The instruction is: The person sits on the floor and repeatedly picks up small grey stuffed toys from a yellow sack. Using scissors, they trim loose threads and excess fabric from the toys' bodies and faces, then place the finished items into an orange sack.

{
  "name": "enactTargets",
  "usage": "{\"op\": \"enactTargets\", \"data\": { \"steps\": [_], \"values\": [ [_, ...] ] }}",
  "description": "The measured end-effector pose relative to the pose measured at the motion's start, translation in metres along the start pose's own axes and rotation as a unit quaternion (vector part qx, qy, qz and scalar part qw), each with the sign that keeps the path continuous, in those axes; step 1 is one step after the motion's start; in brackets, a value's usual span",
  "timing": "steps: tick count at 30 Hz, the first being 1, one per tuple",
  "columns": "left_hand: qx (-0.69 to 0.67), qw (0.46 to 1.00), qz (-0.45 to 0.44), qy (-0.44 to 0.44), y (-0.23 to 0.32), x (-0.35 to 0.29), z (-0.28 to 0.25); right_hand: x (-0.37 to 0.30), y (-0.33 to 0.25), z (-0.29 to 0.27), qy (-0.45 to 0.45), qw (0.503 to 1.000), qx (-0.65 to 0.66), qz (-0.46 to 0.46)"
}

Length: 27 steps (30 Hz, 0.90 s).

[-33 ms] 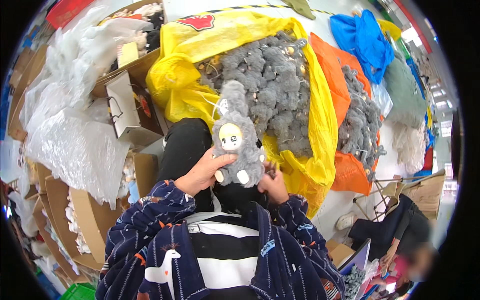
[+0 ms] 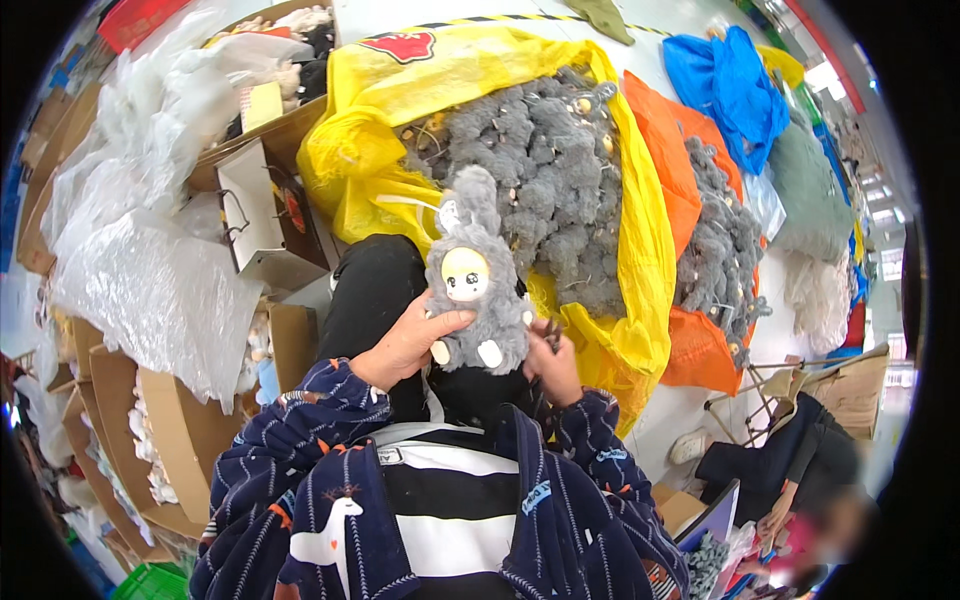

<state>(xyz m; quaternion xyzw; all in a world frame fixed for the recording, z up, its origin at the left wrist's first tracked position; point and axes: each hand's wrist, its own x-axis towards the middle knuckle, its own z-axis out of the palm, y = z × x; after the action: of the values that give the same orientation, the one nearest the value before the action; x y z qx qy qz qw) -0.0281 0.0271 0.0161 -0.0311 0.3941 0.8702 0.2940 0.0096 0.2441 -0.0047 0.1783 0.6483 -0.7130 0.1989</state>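
A grey plush doll (image 2: pixel 480 310) with long ears, a pale face and cream feet is upright over my lap, its face toward me. My left hand (image 2: pixel 405 345) is closed on the doll's lower side, thumb across its front. Beside the doll's other side, my right hand (image 2: pixel 555 368) is closed, with something small and dark showing at its fingers; I cannot make out what it is. Just beyond lies a yellow sack (image 2: pixel 645 270), spread wide and full of similar grey plush pieces (image 2: pixel 545 170).
An orange sack (image 2: pixel 690 335) with more grey plush lies to the right, below a blue bag (image 2: pixel 730 90). Cardboard boxes (image 2: pixel 180 430) and clear plastic sheeting (image 2: pixel 130 270) crowd the left. Another person (image 2: pixel 800 450) sits at the lower right near a folding chair (image 2: pixel 845 385).
The doll has shifted very slightly and its face turned a little. My right hand has moved slightly outward, and the dark thing at its fingers shows more. My left hand keeps its hold.
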Motion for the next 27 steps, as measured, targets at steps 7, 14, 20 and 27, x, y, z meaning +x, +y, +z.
{"op": "enactTargets", "data": {
  "steps": [7,14,20,27],
  "values": [
    [0.296,0.951,0.042,-0.075,-0.008,-0.027,-0.011,0.014,-0.038,0.04,0.063,0.979,-0.002,-0.192],
    [0.148,0.989,0.008,0.019,-0.002,-0.018,-0.004,-0.004,-0.024,0.071,0.071,0.974,0.033,-0.215],
    [0.129,0.981,0.115,0.088,-0.021,-0.021,-0.003,-0.006,-0.011,0.061,0.11,0.974,0.143,-0.137],
    [0.096,0.995,0.003,0.011,-0.01,-0.028,-0.005,-0.001,-0.007,0.043,0.034,0.958,0.286,-0.001]
  ]
}}
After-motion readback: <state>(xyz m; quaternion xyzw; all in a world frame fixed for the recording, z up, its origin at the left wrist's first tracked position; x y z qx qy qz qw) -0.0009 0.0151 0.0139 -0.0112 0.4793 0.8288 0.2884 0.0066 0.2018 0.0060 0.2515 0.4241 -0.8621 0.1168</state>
